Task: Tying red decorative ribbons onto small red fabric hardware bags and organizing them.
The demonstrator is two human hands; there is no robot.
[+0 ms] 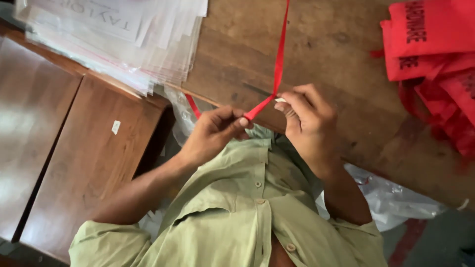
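A view from a head-worn camera looks down at a person's two bare hands working just above the near edge of a worn brown wooden tabletop [316,44].

The left hand [213,131] has its grip closed: thumb and forefinger pinch a narrow red ribbon [279,54] at about the middle of the picture. The right hand [309,121] sits just beside it, fingers curled inward, its fingertips pressed to the same ribbon at a sharp bend, so its grip is also closed on the ribbon. Between the two hands the ribbon runs as a short, taut, slanted stretch. From the bend at the right hand it rises straight up across the tabletop and leaves the top of the picture. A short red end also shows behind the left hand, slanting up and left.

The person wears a pale green buttoned shirt [247,212] with short sleeves, seen from above at the bottom of the picture.

On the far left of the tabletop lies a thick stack of clear plastic sleeves [123,34], fanned at the edges. At the far right lies a heap of red bags [435,49] with dark printing. Crumpled clear plastic [396,198] hangs below the tabletop edge near the right forearm. To the left stands a glossy brown wooden cabinet [74,148] with a small white sticker.
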